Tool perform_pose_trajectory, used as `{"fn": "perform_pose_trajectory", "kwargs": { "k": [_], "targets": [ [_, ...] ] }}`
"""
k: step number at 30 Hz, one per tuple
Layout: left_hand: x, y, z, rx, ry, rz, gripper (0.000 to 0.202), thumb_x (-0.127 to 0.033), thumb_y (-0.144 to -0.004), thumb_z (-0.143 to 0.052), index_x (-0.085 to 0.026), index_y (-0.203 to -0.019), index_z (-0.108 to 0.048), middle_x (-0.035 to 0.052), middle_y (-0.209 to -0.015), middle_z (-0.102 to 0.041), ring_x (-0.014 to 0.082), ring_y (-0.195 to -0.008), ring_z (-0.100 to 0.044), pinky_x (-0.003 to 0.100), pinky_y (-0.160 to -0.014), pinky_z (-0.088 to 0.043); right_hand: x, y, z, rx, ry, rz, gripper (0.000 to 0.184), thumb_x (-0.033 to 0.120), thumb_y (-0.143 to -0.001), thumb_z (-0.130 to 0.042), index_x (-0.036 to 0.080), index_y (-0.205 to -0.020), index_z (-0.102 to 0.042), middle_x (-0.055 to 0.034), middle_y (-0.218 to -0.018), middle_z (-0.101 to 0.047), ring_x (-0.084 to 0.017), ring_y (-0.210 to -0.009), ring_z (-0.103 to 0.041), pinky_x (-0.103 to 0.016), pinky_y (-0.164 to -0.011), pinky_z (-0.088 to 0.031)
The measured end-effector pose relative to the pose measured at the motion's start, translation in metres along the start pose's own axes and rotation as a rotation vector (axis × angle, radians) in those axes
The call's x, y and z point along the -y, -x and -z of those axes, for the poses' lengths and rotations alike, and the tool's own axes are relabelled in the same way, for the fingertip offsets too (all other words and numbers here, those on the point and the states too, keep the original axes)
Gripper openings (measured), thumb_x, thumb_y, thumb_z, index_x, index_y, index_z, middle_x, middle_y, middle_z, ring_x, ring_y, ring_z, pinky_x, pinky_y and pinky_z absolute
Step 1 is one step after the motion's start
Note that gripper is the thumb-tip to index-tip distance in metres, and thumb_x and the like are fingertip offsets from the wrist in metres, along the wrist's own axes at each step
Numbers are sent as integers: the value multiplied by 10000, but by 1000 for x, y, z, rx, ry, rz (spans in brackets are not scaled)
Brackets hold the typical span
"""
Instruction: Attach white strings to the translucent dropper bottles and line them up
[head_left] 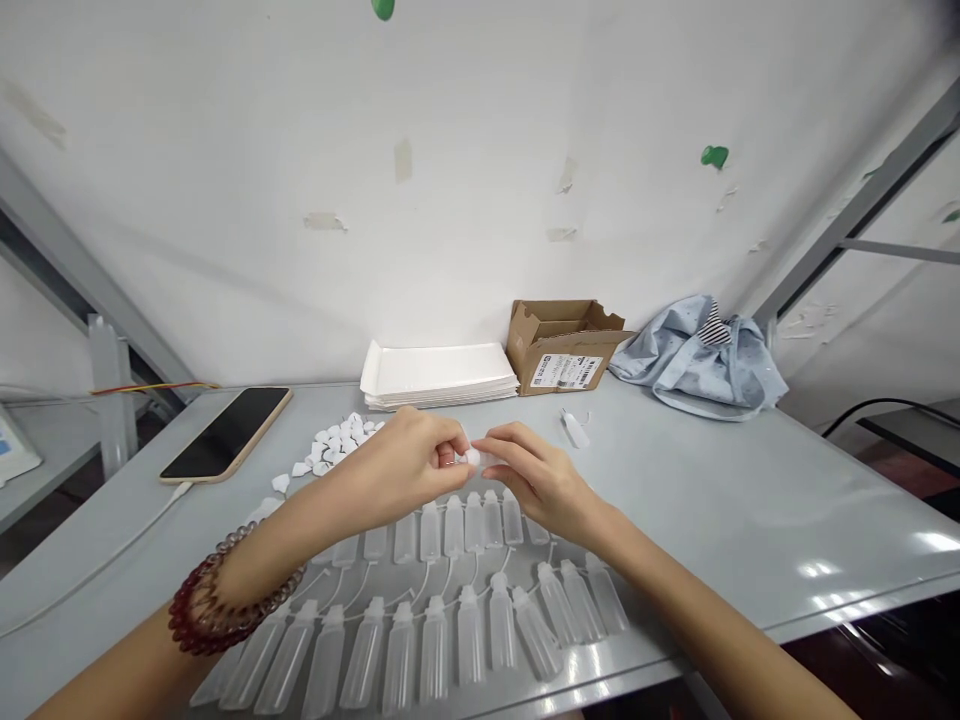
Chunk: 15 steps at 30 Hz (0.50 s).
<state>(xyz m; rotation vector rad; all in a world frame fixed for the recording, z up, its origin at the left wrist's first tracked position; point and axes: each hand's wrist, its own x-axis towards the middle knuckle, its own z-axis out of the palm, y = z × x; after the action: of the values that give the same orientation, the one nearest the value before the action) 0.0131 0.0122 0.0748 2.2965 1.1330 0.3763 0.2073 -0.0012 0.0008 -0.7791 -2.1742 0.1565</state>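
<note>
Sitting near the centre of the frame, a small white cap (472,456) is pinched between the thumb and fingers of the left hand (417,458). It looks rounded and opaque, with a smooth pale surface. The right hand (551,482) meets it from the other side, fingers bent and tips close to the cap; whether they grip anything, I cannot tell.

The fingers cover much of the cap, and anything joined to it is hard to make out. Both forearms run off the lower edge and cover parts of two rows of translucent squeeze bottles, the back row (473,525) and the front row (435,650), lying with necks toward the top. Thin pale straps curve between them. Some of the front bottles reach the lower edge of the frame.

Left of centre, a pile of white caps (337,445) lies partly behind the left forearm, which wears coiled bracelets (206,610). At left lies a smartphone (225,435) with a white cable (112,570). Beyond the hands are a white stack (442,373), an open cardboard box (566,350) and blue patterned cloth (686,365); a single small bottle (575,430) lies in front of the box.
</note>
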Motion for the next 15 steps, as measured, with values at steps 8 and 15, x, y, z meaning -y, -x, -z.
{"fn": "perform_pose_trajectory", "kwargs": {
  "k": [8,15],
  "targets": [
    [2,2,8,183,105,-19,218,-305,-841,-493,-163,-728,-615,-27,-497,-566,115,-468,-540,202,-464,-367,8,5,-3,18,-213,-139,221,205,-924,-453,241,-1138,-495,-73,-953,-627,-178,-803,-594,-322,-693,-489],
    [1,10,2,6,-204,-305,154,-162,-867,-461,-169,-846,-614,14,-709,-633,124,-592,-544,226,-525,-337,14,-2,-1,186,-931,-546,248,339,-907,-505,200,-1103,-440,-16,-784,-604,-108,-621,-477,-269,-610,-398]
  ]
}}
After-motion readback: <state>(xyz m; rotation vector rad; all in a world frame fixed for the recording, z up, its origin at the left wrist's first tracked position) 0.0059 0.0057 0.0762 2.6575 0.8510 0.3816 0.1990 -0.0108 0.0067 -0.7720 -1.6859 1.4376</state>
